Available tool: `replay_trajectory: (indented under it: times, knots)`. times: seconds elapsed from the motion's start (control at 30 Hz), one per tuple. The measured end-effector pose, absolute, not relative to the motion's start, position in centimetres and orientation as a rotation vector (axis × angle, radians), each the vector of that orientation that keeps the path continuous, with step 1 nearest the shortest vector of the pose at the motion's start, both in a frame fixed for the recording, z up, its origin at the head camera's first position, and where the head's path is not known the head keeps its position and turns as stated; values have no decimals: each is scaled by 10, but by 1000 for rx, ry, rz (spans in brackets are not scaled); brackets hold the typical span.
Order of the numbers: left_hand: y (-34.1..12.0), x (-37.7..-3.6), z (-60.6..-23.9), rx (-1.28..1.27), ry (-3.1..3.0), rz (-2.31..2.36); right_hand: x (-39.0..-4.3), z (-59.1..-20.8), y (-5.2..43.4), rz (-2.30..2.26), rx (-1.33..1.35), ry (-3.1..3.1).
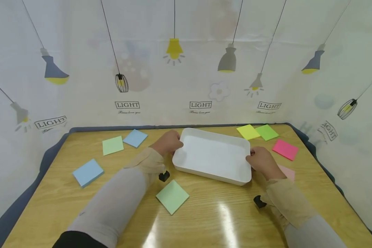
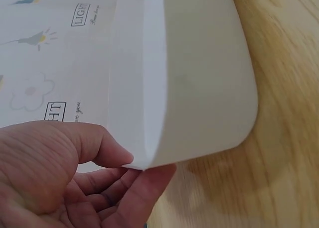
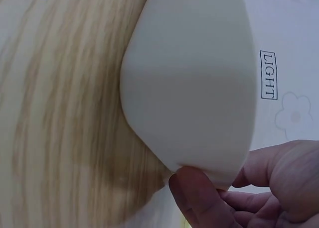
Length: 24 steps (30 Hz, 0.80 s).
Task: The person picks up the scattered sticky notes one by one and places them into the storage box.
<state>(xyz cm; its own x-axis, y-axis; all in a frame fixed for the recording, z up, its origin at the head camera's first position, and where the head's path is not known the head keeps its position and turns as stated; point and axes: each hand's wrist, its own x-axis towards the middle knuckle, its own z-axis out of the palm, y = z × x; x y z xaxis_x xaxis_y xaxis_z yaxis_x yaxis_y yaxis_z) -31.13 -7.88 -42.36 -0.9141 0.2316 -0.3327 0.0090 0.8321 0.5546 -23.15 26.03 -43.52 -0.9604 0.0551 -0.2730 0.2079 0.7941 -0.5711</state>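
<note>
A white rectangular tray [image 1: 214, 153] sits at the middle of the wooden table [image 1: 204, 213], and it looks empty. My left hand [image 1: 168, 142] grips its left rim, thumb over the edge and fingers beneath, as the left wrist view shows on the tray's wall [image 2: 199, 83]. My right hand [image 1: 261, 161] grips the right rim in the same way; the right wrist view shows the thumb on the tray's rounded corner [image 3: 194, 88]. Both arms wear beige sleeves.
Sticky note pads lie around the tray: green [image 1: 113, 145], blue [image 1: 135, 137], blue [image 1: 88, 172], green [image 1: 172, 196], yellow [image 1: 248, 132], green [image 1: 267, 132], pink [image 1: 285, 149], pale pink [image 1: 287, 172]. A printed curtain [image 1: 186, 69] walls the table on three sides.
</note>
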Motion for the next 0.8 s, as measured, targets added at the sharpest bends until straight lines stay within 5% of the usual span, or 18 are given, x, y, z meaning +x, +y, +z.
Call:
replay_trajectory:
  times: [0.8]
  knots:
    - [-117,-294,-430,36,2670,826,-250,-435,227,-859,50,2801]
